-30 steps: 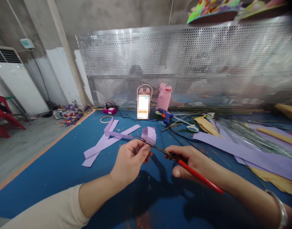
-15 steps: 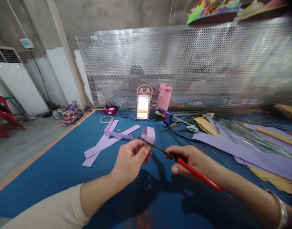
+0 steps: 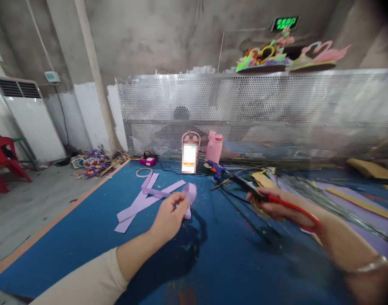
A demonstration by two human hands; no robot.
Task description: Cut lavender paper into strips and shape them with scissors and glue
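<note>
My left hand [image 3: 171, 214] pinches a curled purple strip [image 3: 190, 192] between thumb and fingers, just above the blue table [image 3: 225, 262]. To the right, my right hand [image 3: 282, 205] is closed around red-handled scissors [image 3: 295, 207], slightly smeared by motion. Their dark blades point left and away, apart from the strip. Left of my left hand, several long purple strips [image 3: 139, 205] lie crossed on the table. One thinner strip runs from them toward my left fingers; whether it joins the held piece I cannot tell.
A phone [image 3: 189, 159] stands at the back beside a pink bottle [image 3: 214, 148]. In front lies a blue glue gun [image 3: 216, 171]. Green stems [image 3: 314, 192] and purple sheets [image 3: 376, 233] cover the right side. A tape roll [image 3: 144, 172] sits back left, before a perforated metal panel [image 3: 260, 106].
My right hand has carried the scissors away from the purple strip, to the right. My left hand still holds the strip, now turned. The head view has tilted up a little.
</note>
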